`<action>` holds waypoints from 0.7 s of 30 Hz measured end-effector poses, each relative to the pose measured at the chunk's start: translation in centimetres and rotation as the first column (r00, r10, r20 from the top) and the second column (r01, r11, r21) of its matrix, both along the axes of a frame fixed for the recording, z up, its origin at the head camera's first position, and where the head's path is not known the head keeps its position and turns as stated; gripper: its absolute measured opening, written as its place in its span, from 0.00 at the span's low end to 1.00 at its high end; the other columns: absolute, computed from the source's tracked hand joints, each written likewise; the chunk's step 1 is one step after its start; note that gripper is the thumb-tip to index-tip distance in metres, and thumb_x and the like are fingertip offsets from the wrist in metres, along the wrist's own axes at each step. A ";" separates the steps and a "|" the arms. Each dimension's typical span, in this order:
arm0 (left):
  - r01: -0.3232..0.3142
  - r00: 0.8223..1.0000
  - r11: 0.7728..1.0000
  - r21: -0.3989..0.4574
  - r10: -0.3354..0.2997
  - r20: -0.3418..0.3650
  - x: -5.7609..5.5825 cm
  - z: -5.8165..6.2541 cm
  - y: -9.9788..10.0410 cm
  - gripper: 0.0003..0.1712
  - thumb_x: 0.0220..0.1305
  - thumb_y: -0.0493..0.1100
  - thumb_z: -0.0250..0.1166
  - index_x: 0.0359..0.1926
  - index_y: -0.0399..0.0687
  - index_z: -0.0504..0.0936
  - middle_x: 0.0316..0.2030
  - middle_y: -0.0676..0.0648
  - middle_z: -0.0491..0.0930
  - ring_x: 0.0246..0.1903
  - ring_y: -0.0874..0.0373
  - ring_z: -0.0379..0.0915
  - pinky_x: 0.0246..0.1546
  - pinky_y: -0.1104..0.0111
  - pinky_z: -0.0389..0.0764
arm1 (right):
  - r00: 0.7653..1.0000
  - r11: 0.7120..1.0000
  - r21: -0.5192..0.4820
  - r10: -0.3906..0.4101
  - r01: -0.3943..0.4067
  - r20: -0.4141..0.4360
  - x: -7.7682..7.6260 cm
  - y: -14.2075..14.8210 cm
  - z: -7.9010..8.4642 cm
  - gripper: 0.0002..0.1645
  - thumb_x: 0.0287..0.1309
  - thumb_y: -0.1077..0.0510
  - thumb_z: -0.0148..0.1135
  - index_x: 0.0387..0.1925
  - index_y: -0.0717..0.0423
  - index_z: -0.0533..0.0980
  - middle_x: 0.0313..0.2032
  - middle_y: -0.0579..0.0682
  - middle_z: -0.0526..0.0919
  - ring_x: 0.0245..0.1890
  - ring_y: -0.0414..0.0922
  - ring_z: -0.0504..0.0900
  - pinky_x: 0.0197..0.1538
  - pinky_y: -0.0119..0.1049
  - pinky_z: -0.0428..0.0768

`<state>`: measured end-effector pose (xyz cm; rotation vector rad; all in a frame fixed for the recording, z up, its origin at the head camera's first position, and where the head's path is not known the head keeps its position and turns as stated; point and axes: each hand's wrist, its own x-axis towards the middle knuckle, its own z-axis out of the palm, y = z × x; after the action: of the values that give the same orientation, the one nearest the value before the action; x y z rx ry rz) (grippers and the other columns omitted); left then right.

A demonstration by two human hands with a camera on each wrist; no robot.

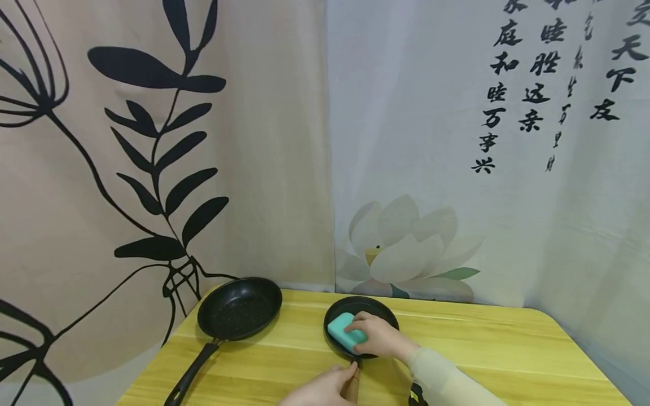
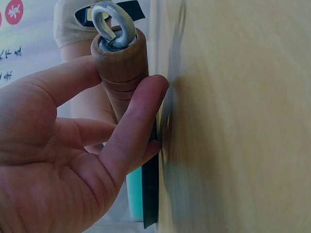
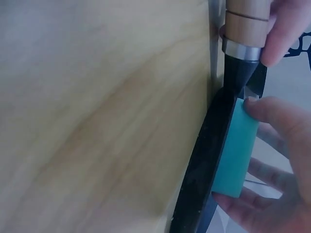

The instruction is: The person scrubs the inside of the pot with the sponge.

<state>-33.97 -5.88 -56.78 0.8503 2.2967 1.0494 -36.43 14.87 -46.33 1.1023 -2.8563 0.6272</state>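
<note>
A small black frying pan (image 1: 363, 305) lies on the table, its wooden handle (image 2: 121, 68) toward the person and tipped with a metal ring (image 2: 116, 24). My left hand (image 1: 322, 389) holds that handle, thumb and fingers around the wood. Inside the pan is a teal sponge (image 1: 342, 327), a thick block with rounded corners. My right hand (image 1: 378, 336) grips this sponge from above, thumb at one end and fingertips at the other in the right wrist view. The sponge's flat underside faces the pan's inner surface.
On the left of the table (image 1: 487, 349) sits a larger black frying pan (image 1: 241, 307), its dark handle (image 1: 190, 375) pointing to the near left. Behind the table hangs a curtain (image 1: 274, 169) printed with black leaves, a pale lotus and Chinese characters.
</note>
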 end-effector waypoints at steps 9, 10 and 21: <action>0.007 1.000 1.000 0.006 -0.007 -0.015 -0.2 0.0 0.0 0.53 0.54 0.65 0.69 0.73 0.43 0.60 0.47 0.55 0.74 0.39 0.67 0.67 0.37 0.70 0.72 | 1.000 1.000 0.014 -0.019 0.019 0.005 -0.4 -0.8 0.4 0.22 0.52 0.54 0.73 0.50 0.49 0.82 0.54 0.53 0.75 0.50 0.48 0.77 0.49 0.42 0.77; 0.009 1.000 1.000 0.006 -0.009 -0.014 -0.2 0.0 0.0 0.53 0.54 0.66 0.69 0.73 0.43 0.60 0.46 0.55 0.74 0.39 0.67 0.67 0.37 0.70 0.72 | 1.000 1.000 0.016 -0.022 0.022 0.005 -0.5 -0.9 0.4 0.22 0.52 0.54 0.73 0.50 0.49 0.82 0.55 0.53 0.75 0.50 0.48 0.77 0.49 0.42 0.77; 0.008 1.000 1.000 -0.024 -0.008 0.001 -0.2 0.0 0.0 0.51 0.57 0.63 0.69 0.73 0.44 0.59 0.49 0.54 0.71 0.41 0.67 0.65 0.43 0.69 0.71 | 0.998 0.997 0.028 -0.067 0.067 -0.012 -2.3 -1.4 -0.2 0.22 0.51 0.53 0.73 0.51 0.48 0.82 0.56 0.54 0.74 0.52 0.50 0.77 0.51 0.46 0.76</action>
<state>-34.15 -5.89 -56.74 0.8488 2.2982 1.0164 -38.77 13.51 -46.52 1.0056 -2.8879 0.5767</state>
